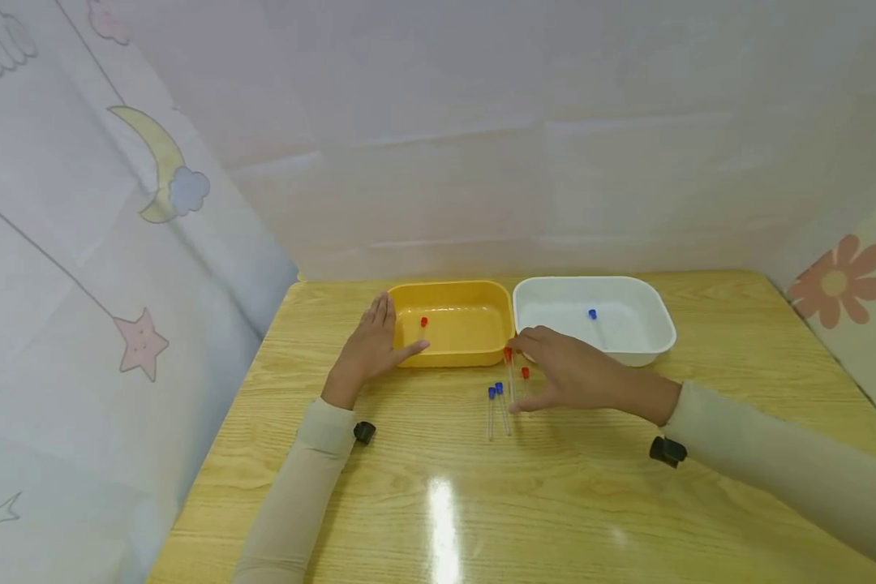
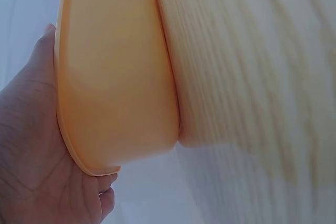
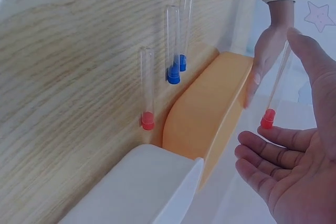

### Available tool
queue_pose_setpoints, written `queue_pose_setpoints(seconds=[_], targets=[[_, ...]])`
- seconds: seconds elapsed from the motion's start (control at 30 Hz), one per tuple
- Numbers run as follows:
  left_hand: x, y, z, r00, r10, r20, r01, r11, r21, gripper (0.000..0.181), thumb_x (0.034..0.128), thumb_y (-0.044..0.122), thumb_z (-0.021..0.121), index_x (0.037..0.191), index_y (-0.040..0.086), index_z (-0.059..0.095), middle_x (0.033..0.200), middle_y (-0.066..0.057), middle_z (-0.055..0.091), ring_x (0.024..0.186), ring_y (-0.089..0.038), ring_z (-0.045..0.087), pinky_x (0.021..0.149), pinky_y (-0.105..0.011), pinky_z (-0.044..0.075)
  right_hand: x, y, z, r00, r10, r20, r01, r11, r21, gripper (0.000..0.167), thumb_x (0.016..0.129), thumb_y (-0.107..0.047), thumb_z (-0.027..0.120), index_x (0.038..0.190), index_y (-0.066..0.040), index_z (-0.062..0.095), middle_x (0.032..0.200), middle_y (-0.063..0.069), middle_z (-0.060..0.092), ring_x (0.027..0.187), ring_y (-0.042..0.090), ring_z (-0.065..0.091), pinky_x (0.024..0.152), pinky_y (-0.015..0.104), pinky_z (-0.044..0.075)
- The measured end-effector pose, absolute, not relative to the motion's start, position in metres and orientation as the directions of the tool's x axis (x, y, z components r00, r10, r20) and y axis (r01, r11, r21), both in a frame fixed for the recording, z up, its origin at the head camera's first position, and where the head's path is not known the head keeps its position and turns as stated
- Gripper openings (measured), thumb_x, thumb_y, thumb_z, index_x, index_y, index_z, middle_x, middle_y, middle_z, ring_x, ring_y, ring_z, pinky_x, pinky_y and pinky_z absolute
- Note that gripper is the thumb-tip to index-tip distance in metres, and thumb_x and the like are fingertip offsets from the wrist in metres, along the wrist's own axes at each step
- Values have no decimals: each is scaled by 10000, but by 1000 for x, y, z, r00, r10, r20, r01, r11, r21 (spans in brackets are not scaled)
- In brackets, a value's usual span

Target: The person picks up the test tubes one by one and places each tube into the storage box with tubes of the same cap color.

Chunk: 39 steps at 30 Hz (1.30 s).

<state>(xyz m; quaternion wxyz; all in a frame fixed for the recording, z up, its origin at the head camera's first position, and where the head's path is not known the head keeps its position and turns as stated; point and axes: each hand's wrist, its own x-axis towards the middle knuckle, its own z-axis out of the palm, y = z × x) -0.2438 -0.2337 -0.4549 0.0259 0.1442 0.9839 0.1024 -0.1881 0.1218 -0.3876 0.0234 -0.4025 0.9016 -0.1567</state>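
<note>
My left hand [image 1: 368, 349] rests on the left end of a yellow tray [image 1: 453, 359], fingers straight along the rim and thumb over its front edge. In the left wrist view the palm lies against the tray's rim. My right hand [image 1: 573, 373] holds a clear test tube [image 3: 278, 80] with a red cap, thumb at the bottom end and fingertips at the cap. That tube is raised near the tray's front right corner. Below it on the table lie another red-capped tube [image 3: 148, 90] and two blue-capped tubes [image 3: 173, 40] [image 3: 185, 24].
Inside the yellow tray is a red-capped tube [image 1: 423, 323]. A white tray [image 1: 660, 345] stands close beside it on the right, with a blue-capped tube [image 1: 594, 315] inside. Both stand on a wooden table [image 1: 380, 503] near its back edge, before a pale cloth backdrop [image 1: 445, 162].
</note>
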Motion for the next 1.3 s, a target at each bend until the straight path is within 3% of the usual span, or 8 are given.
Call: queue_pose_setpoints(seconds=[0.37, 0.77, 1.17, 1.3], targets=[[-244, -235, -453, -960, 279, -35, 265, 939, 219, 1177, 900, 859, 311, 1603, -33, 3, 1685, -179, -90, 1559, -287, -74, 1253, -447, 20, -205, 113, -382, -682, -728, 72, -707, 631, -318, 1040, 747, -832, 650, 1373, -6, 568, 1292, 118, 615, 1148, 243, 574, 959, 418, 533], [-246, -234, -455, -959, 283, -29, 271, 941, 204, 1194, 885, 882, 266, 1605, -36, 11, 1689, -194, -55, 1562, -299, -53, 1253, -447, 31, -217, 105, -383, -674, -737, 59, -712, 625, -319, 917, 769, -707, 758, 1367, -34, 581, 1269, 82, 613, 1024, 195, 549, 839, 344, 531], [-245, -233, -454, -960, 278, -41, 262, 938, 227, 1185, 893, 868, 299, 1606, -25, -13, 1676, -144, -143, 1559, -279, -86, 1252, -430, 3, -234, 98, -385, -682, -730, 41, -700, 636, -325, 929, 760, -722, 753, 1364, -35, 588, 1303, 100, 617, 1128, 263, 586, 940, 398, 534], [-245, -234, -456, -960, 279, -33, 265, 937, 227, 1205, 879, 882, 301, 1607, -27, -5, 1684, -168, -104, 1560, -288, -72, 1253, -438, 13, -238, 95, -387, -687, -726, 41, -693, 636, -339, 950, 746, -757, 734, 1361, -48, 593, 1317, 102, 618, 1185, 277, 576, 989, 427, 520]])
